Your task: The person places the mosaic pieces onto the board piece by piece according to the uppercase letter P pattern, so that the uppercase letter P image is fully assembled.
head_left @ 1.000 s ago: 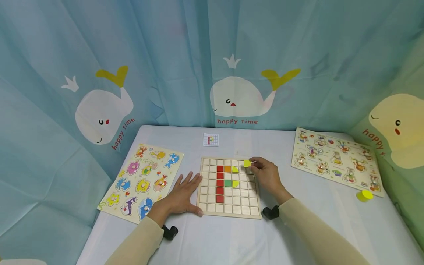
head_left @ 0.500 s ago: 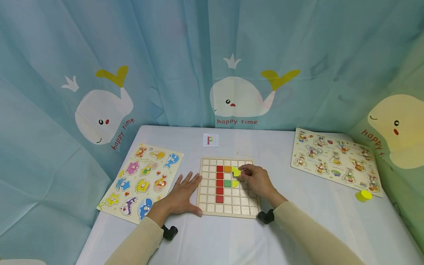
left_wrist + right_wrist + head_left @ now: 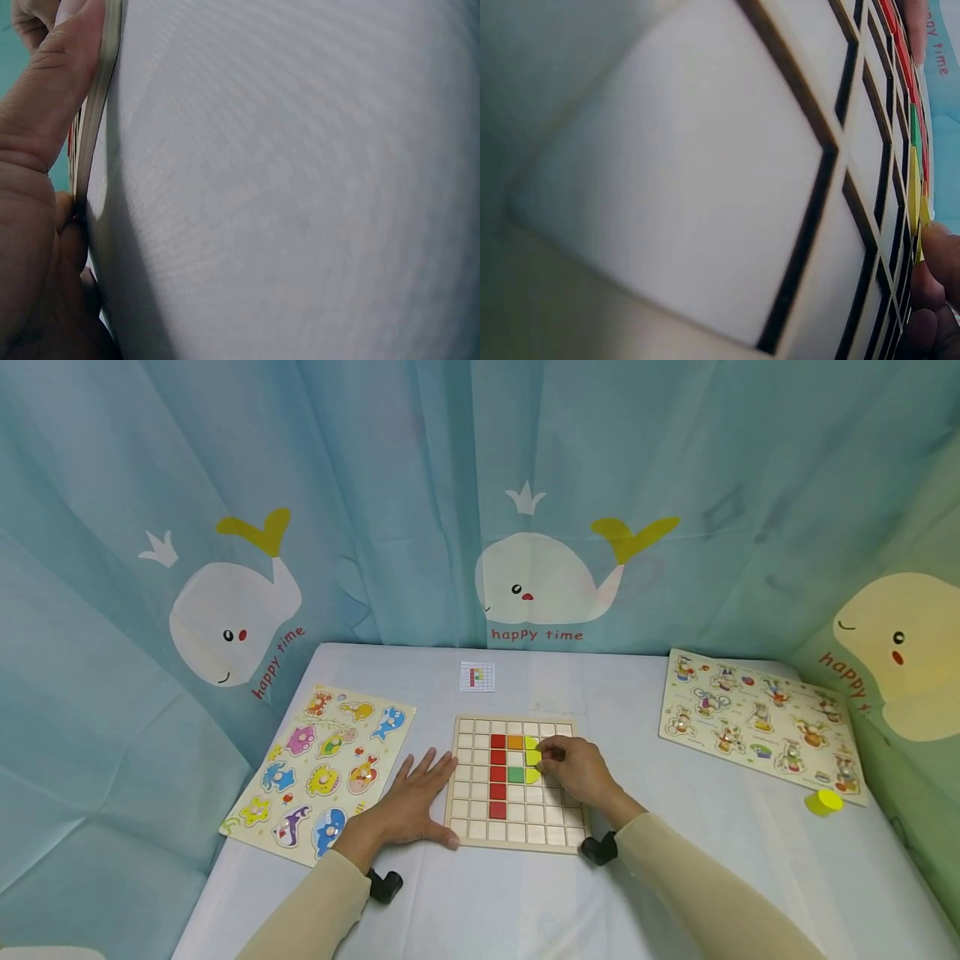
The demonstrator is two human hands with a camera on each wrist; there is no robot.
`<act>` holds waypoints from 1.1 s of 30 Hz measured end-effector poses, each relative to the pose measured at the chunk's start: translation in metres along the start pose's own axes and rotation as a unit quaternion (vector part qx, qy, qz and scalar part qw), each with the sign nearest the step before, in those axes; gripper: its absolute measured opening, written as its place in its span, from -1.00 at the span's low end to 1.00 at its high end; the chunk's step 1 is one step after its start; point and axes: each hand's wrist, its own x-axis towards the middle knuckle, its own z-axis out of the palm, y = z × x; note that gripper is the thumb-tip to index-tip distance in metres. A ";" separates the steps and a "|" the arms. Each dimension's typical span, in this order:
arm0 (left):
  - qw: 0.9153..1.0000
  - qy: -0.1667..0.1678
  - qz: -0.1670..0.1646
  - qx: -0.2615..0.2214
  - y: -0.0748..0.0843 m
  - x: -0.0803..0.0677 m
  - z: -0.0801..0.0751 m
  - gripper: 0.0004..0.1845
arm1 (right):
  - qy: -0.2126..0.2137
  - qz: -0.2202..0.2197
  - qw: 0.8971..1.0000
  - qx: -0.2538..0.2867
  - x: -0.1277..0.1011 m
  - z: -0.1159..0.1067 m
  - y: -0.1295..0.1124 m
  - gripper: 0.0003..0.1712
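A wooden grid board (image 3: 547,835) lies on the table, with a column of red tiles (image 3: 498,792) in it. An orange tile (image 3: 515,742), a green tile (image 3: 516,775) and yellow round-edged tiles (image 3: 531,776) sit to the right of that column. My right hand (image 3: 581,768) pinches a yellow square tile (image 3: 532,758) at the cell between the two round-edged ones; whether it is fully seated I cannot tell. Fingers spread, my left hand (image 3: 411,806) rests along the board's left edge. In the left wrist view the thumb (image 3: 56,82) touches the board's rim (image 3: 94,127).
A small pattern card (image 3: 477,677) lies behind the board. To the left is a sea-animal peg puzzle (image 3: 303,806), partly under the left forearm. Another picture puzzle (image 3: 750,756) lies at the right, with a yellow cylinder-like piece (image 3: 824,802) at its front corner.
My right hand has carried the yellow square tile left and toward me, from the board's upper right down into line between the two round-edged yellow tiles. The left hand has stayed put.
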 end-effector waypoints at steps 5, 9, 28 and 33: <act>1.000 -0.002 -0.001 -0.001 0.001 0.000 0.000 0.46 | -0.008 0.003 1.000 -0.012 0.000 -0.001 -0.001 -0.71; 1.000 -0.003 0.000 -0.001 0.001 0.000 0.000 0.46 | -0.012 0.004 1.000 -0.012 0.001 -0.001 -0.001 -0.73; 1.000 0.003 0.006 0.000 0.001 0.000 0.000 0.44 | 0.011 0.030 0.999 0.039 -0.003 -0.003 0.008 -0.70; 1.000 -0.005 0.004 -0.003 0.001 0.000 -0.001 0.44 | 0.030 0.051 0.997 0.052 -0.005 -0.009 0.015 -0.67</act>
